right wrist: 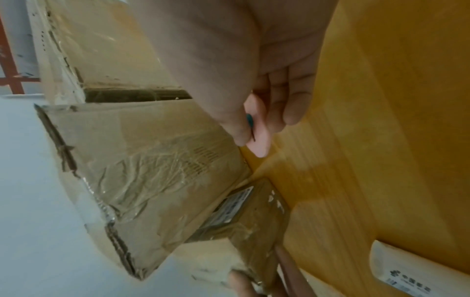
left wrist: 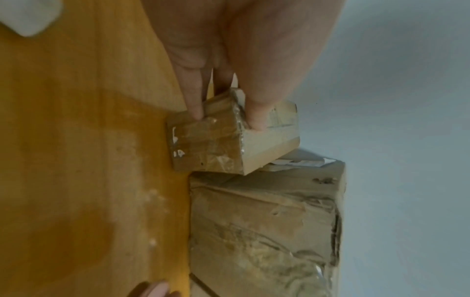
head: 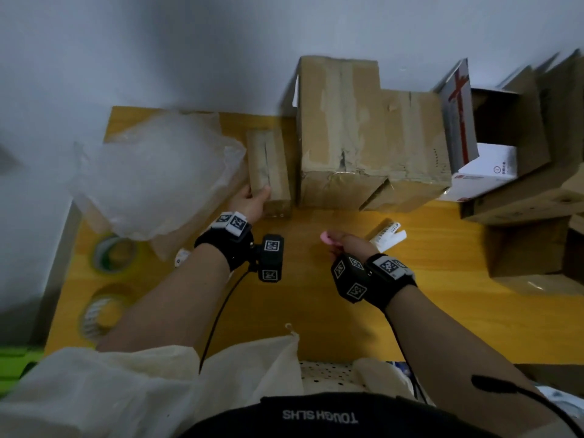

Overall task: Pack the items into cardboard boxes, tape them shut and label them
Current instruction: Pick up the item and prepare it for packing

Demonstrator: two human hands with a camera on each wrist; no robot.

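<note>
A small taped cardboard box (head: 268, 165) (left wrist: 229, 138) (right wrist: 254, 217) stands on the yellow table (head: 316, 295), right beside a large taped cardboard box (head: 363, 131) (left wrist: 264, 231) (right wrist: 142, 152). My left hand (head: 252, 199) (left wrist: 223, 112) grips the near end of the small box, thumb on top and fingers on its side. My right hand (head: 347, 243) (right wrist: 269, 120) hovers over the table's middle, curled round a small pink cutter (head: 328, 238) (right wrist: 257, 128).
A clear plastic bag of wrap (head: 151, 172) lies at the back left. Two tape rolls (head: 113, 254) (head: 98, 314) sit near the left edge. White labels (head: 387, 235) lie right of my right hand. Open boxes (head: 518, 147) crowd the right side.
</note>
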